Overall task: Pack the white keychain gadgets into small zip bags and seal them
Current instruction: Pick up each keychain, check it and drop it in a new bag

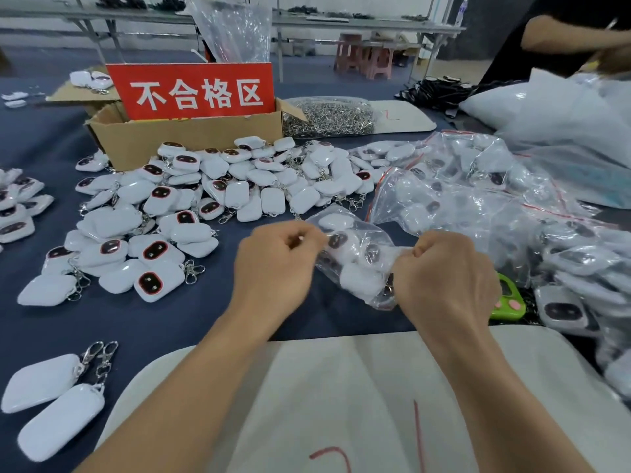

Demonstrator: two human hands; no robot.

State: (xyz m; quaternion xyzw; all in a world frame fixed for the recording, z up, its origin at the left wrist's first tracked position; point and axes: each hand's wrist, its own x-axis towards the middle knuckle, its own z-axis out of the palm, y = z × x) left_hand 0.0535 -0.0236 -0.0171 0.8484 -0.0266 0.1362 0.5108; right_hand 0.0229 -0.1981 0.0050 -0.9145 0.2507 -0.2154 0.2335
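Observation:
A small clear zip bag [355,257] with several white keychain gadgets inside hangs between my hands above the blue table. My left hand [276,264] pinches the bag's top edge at its left end. My right hand [444,278] grips the same edge at its right end, fingers curled. A big heap of loose white gadgets [211,199] with dark oval faces and metal clasps lies just beyond my left hand. Filled zip bags [478,199] are piled to the right.
A cardboard box [184,134] with a red sign stands behind the heap, a bag of metal clasps [327,117] beside it. A green gadget [508,302] lies by my right hand. A white mat [341,387] is under my forearms. Another person [573,39] works at far right.

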